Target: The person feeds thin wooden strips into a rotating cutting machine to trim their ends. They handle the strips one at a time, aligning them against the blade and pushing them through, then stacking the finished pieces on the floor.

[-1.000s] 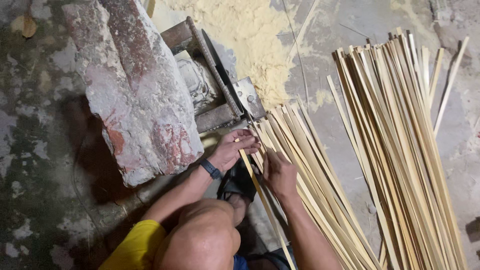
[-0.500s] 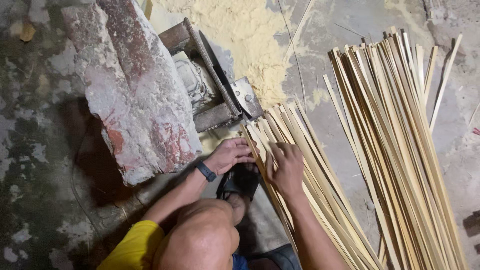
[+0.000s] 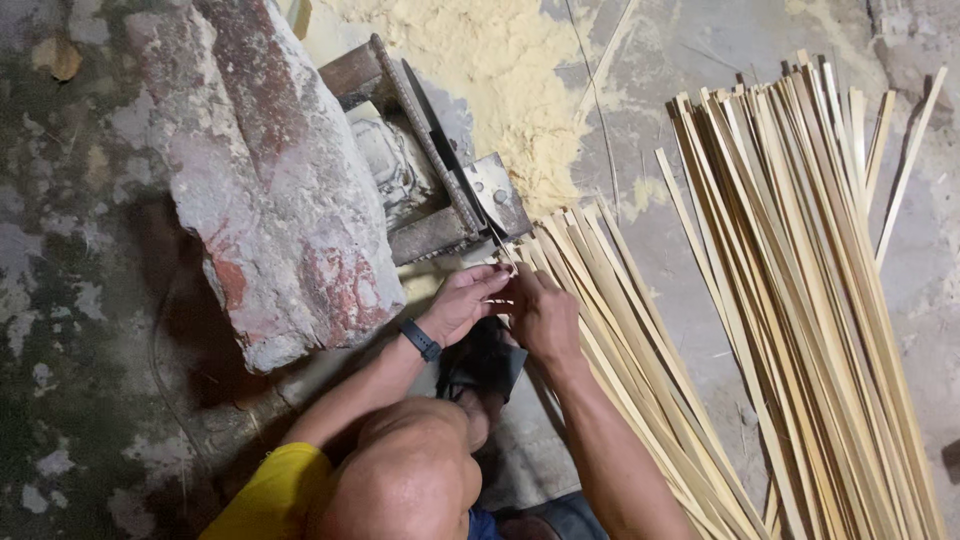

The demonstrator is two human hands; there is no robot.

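My left hand (image 3: 462, 302), with a dark band on its wrist, and my right hand (image 3: 545, 318) meet just below the tip of a long dark blade (image 3: 452, 170) set in a rusty metal and wood fixture (image 3: 425, 235). Both hands pinch the near end of a thin bamboo strip (image 3: 497, 300) between their fingers. The right hand rests over a slanted pile of pale bamboo strips (image 3: 625, 345) that runs toward the lower right.
A big worn stone block (image 3: 270, 200) lies left of the fixture. Yellow sawdust (image 3: 500, 80) covers the floor behind the blade. A larger pile of bamboo strips (image 3: 810, 300) lies at the right. My foot in a dark sandal (image 3: 480, 365) and my knee (image 3: 400, 480) are below the hands.
Both hands have come together and moved up toward the blade tip. The right hand left the top of the pile and joined the left on one thin strip.
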